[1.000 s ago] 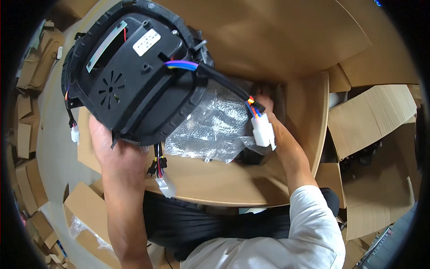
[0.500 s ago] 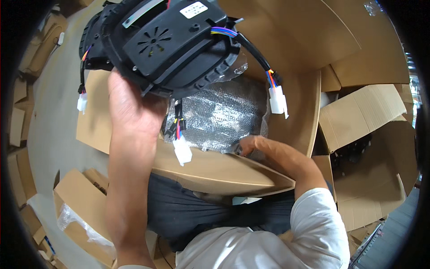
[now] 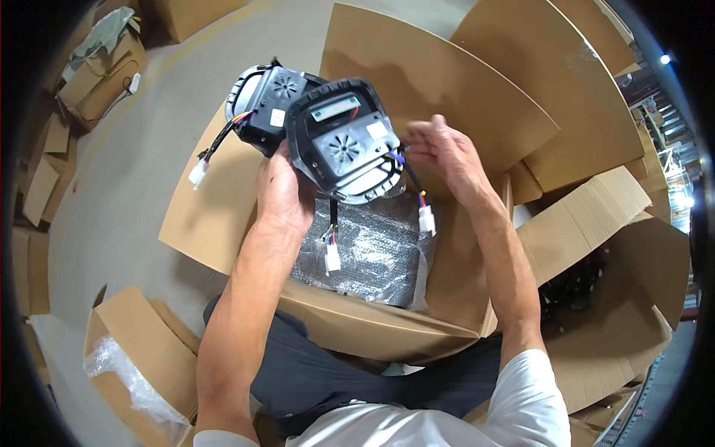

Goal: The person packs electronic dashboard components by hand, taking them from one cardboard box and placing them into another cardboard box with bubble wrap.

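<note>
Over the open cardboard box, my left hand (image 3: pixel 284 192) is closed on two black plastic housings. The nearer housing (image 3: pixel 342 141) has a ribbed rim, a white label, a star-shaped vent and a narrow window. Behind it to the left is the second housing (image 3: pixel 279 97), with a similar vent. Wires hang from them, ending in white plug connectors (image 3: pixel 426 220). My right hand (image 3: pixel 454 160) is raised just right of the nearer housing, fingers apart and partly blurred, with nothing visible in them. Silver bubble wrap (image 3: pixel 365 253) lies in the box below.
Tall flaps of the cardboard box (image 3: pixel 424 82) stand up on the far side. To the right, another open carton (image 3: pixel 611 350) holds dark parts. At lower left sits a carton (image 3: pixel 149 335) with clear bubble wrap. More boxes line the left edge.
My right hand has come up out of the box to beside the housings. The housings are lower and farther from my view, still in my left hand.
</note>
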`<control>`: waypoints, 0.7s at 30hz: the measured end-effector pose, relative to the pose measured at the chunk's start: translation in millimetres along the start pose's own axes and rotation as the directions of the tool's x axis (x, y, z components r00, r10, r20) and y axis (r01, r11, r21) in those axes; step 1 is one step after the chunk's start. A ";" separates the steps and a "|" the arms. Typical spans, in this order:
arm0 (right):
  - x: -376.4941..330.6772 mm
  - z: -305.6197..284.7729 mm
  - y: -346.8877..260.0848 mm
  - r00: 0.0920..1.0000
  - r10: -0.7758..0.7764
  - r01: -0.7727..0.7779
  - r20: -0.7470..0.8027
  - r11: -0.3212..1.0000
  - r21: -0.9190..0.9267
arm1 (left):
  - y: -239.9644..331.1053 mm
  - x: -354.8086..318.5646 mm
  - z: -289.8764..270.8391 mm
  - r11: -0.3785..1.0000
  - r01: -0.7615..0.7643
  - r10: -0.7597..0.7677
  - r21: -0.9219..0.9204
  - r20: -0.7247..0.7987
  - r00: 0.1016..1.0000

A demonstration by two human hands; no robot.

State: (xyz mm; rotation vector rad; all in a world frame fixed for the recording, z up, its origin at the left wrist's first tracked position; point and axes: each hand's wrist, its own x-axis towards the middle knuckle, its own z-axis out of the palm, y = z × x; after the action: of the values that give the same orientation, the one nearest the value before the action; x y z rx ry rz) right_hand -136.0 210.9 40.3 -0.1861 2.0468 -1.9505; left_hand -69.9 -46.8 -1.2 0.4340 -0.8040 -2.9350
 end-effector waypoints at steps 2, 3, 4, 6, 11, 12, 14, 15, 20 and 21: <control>-6.0 27.6 -10.6 0.976 -0.212 0.217 0.053 0.912 -0.347 | -4.4 -7.8 11.2 0.988 -0.063 0.079 0.143 -0.110 0.991; -17.9 49.0 -17.0 0.938 -0.343 0.322 0.049 0.812 -0.487 | -5.5 -9.0 8.1 0.981 -0.059 0.086 0.184 -0.139 0.987; -33.4 63.3 -30.5 0.874 -0.483 0.421 0.052 0.699 -0.578 | -10.4 -8.4 8.0 0.975 -0.052 0.089 0.216 -0.164 0.982; -59.5 73.2 -26.4 0.804 -0.569 0.477 0.171 0.448 -0.756 | -21.7 -12.1 19.8 0.972 -0.006 0.064 0.235 -0.241 0.968; -53.9 94.9 -22.3 0.820 -0.548 0.421 0.167 0.378 -0.825 | -21.4 -8.3 12.6 0.923 -0.150 0.223 0.354 -0.176 0.959; -46.0 92.9 -23.0 0.815 -0.557 0.462 0.157 0.463 -0.756 | -18.9 -5.7 10.5 0.905 -0.212 0.282 0.370 -0.149 0.948; -40.3 84.0 -28.6 0.898 -0.439 0.350 -0.026 0.748 -0.564 | -8.0 -7.5 8.4 0.855 -0.306 0.388 0.418 -0.124 0.913; -34.0 68.1 -25.5 0.879 -0.453 0.312 -0.151 0.784 -0.537 | -0.3 -13.3 26.9 0.871 -0.329 0.398 0.365 -0.131 0.908; 32.7 4.0 90.5 0.982 0.128 -0.161 -0.138 0.951 -0.265 | 38.9 -17.0 30.2 0.761 -0.538 0.620 0.363 -0.166 0.767; 40.8 7.7 130.2 0.934 0.302 -0.324 -0.189 0.942 -0.094 | 36.6 -16.0 27.0 0.762 -0.528 0.617 0.376 -0.173 0.767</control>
State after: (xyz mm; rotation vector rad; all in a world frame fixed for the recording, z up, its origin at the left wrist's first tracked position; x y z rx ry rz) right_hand -157.0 199.9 -94.3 0.2781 2.1495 -1.6960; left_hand -62.6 -62.9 43.7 0.5038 -1.1147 -2.1153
